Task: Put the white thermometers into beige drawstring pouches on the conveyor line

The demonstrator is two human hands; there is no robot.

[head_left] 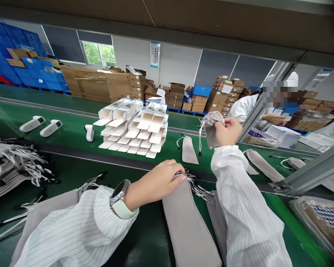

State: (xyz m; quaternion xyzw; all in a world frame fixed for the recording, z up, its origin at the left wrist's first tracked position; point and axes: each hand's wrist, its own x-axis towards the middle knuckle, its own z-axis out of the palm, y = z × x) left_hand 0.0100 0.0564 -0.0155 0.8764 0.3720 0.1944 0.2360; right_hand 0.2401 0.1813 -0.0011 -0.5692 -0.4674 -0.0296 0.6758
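My right hand [228, 130] is raised over the green belt, its fingers closed on the gathered neck of a grey drawstring pouch [210, 134] whose white cord dangles to the left. Lower down, my left hand [163, 182], with a watch on the wrist, has thumb and fingers pinched at the top edge of a long grey pouch [187, 222] on a pile in front of me. White cords with dark tips [199, 187] spill from that end of the pile. Another grey pouch [189, 151] lies flat on the belt between my hands.
Open white boxes [133, 128] are stacked on the belt [72, 142]. White handheld devices [51, 128] lie to their left. More corded pouches [13, 163] are heaped at far left. A metal post [267, 100] slants at right; beyond it a co-worker [246, 107] handles something.
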